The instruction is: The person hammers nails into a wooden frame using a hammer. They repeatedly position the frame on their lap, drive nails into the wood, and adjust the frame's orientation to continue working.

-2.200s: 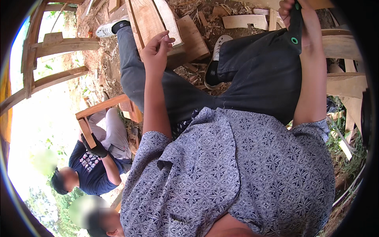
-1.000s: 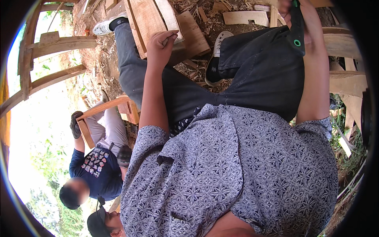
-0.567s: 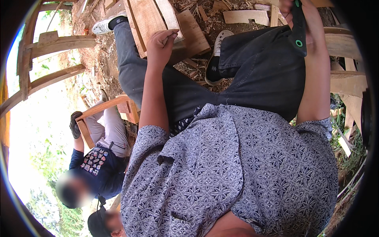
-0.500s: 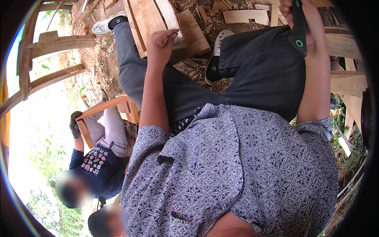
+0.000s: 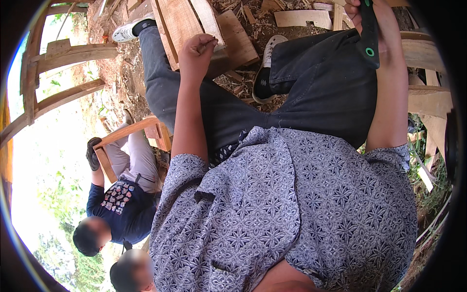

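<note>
At the top centre of the head view, my left hand (image 5: 195,52) is closed in a pinch over the near end of a light wooden piece (image 5: 179,18) made of several boards. Whatever sits between thumb and fingertips is too small to name. A broader wooden block (image 5: 237,41) lies against that piece on its right. At the upper right my right hand (image 5: 386,24) is raised and wrapped round a black tool handle (image 5: 370,46) with a green-ringed hole at its lower end. The tool's working end is cut off by the frame's top edge.
Wood chips and offcuts (image 5: 302,19) litter the ground between my feet. Curved timber frames (image 5: 78,56) stand at the left, more boards (image 5: 423,53) at the right. A seated co-worker (image 5: 121,209) at the left grips a wooden frame (image 5: 127,130); another person's head (image 5: 124,272) shows below.
My left hand has shifted very slightly up and left, still pinched. The tool in my right hand stays nearly in place. The co-worker's head and upper body have moved a little.
</note>
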Available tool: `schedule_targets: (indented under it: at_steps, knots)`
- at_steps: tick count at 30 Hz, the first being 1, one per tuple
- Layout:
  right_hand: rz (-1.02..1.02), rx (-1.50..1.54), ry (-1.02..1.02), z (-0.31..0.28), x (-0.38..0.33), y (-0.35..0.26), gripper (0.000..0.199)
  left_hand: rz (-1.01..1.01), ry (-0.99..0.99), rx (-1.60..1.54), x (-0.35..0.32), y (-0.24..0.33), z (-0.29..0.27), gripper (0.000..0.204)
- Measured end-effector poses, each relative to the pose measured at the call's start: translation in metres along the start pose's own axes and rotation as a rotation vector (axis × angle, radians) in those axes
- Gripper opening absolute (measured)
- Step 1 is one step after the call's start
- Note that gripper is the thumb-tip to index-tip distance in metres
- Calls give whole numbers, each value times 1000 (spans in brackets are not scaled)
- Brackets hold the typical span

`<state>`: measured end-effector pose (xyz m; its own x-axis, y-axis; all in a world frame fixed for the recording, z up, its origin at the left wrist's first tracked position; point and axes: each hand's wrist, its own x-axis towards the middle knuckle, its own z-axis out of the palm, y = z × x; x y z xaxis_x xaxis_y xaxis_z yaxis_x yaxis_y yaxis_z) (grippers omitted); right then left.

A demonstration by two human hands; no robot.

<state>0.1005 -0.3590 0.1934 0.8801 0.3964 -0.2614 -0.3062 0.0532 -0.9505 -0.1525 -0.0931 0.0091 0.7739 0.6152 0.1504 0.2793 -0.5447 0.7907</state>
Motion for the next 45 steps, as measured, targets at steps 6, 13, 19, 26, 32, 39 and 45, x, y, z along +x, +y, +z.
schedule_targets:
  at_steps: [6,13,19,26,32,39,45]
  knots:
    - [-168,-167,-75,17,-4,27,20,5,-4,17,2,-14,-1,12]
    - [115,-441,-589,55,-48,114,51,-7,-81,-63,9,-1,-2,13]
    - [-234,-537,-624,74,-64,171,47,37,-102,-51,18,-12,2,18]
    - [-426,-397,-470,90,-60,154,50,4,-88,-137,17,-17,9,16]
    - [-677,-551,-462,87,-34,205,51,69,-75,-32,26,-24,15,12]
    - [-402,-358,-497,94,-50,151,49,10,-90,-23,23,-20,14,13]
    - [-346,-503,-553,87,-51,166,50,52,-76,-81,23,-34,17,14]
